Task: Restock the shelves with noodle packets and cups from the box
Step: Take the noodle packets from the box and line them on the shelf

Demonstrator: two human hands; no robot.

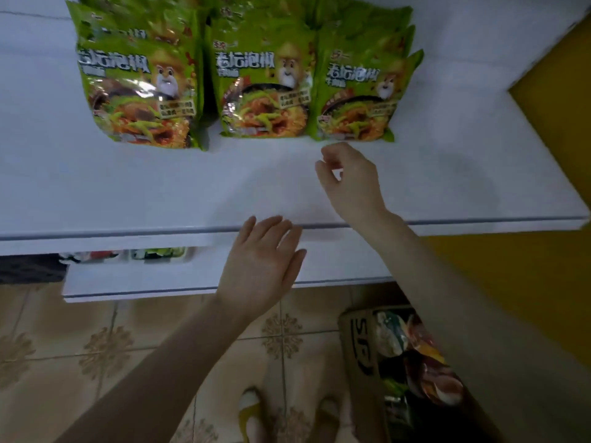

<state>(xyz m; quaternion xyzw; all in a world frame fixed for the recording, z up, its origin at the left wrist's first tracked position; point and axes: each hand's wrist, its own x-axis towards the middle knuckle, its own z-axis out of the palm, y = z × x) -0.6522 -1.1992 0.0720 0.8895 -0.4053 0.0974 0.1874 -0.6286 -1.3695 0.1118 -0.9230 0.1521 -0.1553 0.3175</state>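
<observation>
Three rows of green noodle packets stand on the white shelf: a left row, a middle row and a right row. My right hand hovers just in front of the right row, fingers loosely curled and holding nothing. My left hand is flat with straight fingers over the shelf's front edge, also empty. On the floor at the lower right stands the cardboard box, with more noodle packets inside.
A lower white shelf juts out below, with some packets just visible under the upper shelf. A yellow wall runs along the right. The floor is patterned tile; my feet stand beside the box.
</observation>
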